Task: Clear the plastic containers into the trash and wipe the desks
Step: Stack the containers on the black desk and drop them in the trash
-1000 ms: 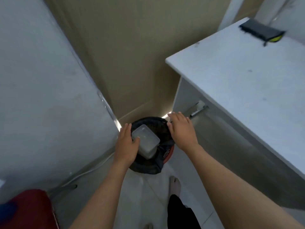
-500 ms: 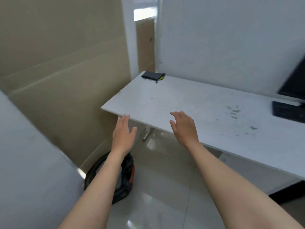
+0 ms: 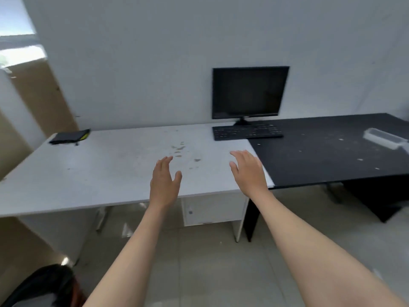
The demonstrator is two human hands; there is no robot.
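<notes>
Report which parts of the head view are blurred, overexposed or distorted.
Head view: the plastic container at the right edge is smeared by motion blur; the window top left is blown out white; the white desk edge bows from wide-angle distortion; the left hand and right hand are fairly sharp.

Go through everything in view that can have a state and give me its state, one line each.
left hand: open, holding nothing
right hand: open, holding nothing
white desk: stained, not wiped
black desk: speckled with crumbs
plastic container: lying on the black desk, blurred
monitor: screen dark
keyboard: lying flat before the monitor
dark cloth: lying at the white desk's far corner
trash bin: on the floor, bag-lined
</notes>
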